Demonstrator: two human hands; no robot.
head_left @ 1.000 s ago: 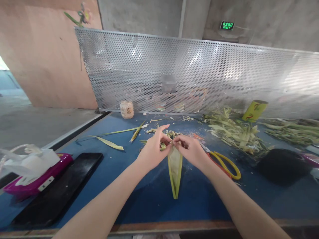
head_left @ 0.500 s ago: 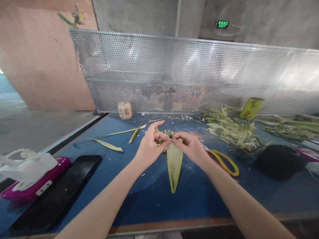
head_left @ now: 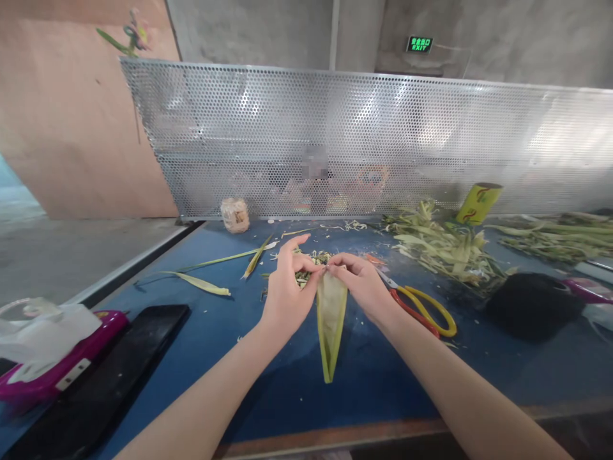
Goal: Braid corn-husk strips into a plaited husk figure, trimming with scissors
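Note:
A pale green leaf piece (head_left: 331, 313) hangs point-down between my hands, its two long edges folded in along darker green rims. My left hand (head_left: 293, 284) pinches its top edge with thumb and forefinger, the other fingers partly raised. Beside it my right hand (head_left: 359, 278) pinches the same top edge, fingertips nearly touching those of the left. Behind the fingertips lies a heap of small plant scraps (head_left: 306, 276), partly hidden. Scissors (head_left: 428, 310) with yellow and red handles rest just right of my right wrist.
Strips of leaf (head_left: 201, 283) lie to the left on the blue table (head_left: 268, 409). A black phone-like slab (head_left: 110, 370) and a magenta device (head_left: 62, 358) sit at near left. Leaf piles (head_left: 440, 246), a yellow-green can (head_left: 479, 203) and a black bundle (head_left: 531, 306) stand right; a perforated metal screen (head_left: 287, 128) rises behind.
The view has shifted slightly, so the surroundings sit a little further left. Both hands keep their pinch on the leaf's top edge, and its lower tip hangs slightly lower in view.

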